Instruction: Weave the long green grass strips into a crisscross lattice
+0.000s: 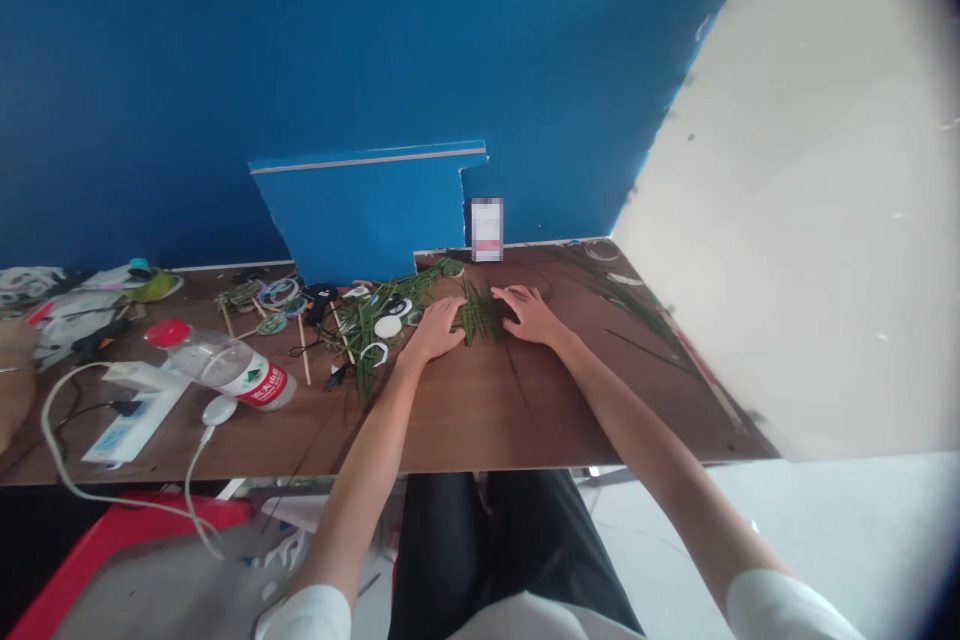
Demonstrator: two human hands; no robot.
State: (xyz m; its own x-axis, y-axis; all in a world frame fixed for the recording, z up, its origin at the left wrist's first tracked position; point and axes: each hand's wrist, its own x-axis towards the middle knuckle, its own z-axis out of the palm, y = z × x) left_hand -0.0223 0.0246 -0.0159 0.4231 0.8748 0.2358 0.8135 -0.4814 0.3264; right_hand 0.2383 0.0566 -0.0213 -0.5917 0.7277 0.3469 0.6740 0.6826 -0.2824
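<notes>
A small patch of green leaf strips (480,312) lies flat on the brown table, between my two hands. My left hand (441,330) rests at its left side, fingers stretched out and thumb toward the strips. On the other side, my right hand (531,316) has its fingers apart, with the fingertips at the strips' right edge. I cannot tell whether the strips are woven together. Loose green strips (375,325) lie in a heap left of my left hand, with a white disc (388,327) among them.
A plastic bottle with a red cap (225,365) lies on the left, beside a white power strip (135,420) and a cable. Sticks and round trinkets (279,294) are scattered behind it. A blue board (367,215) leans on the wall, near a phone-like screen (487,230).
</notes>
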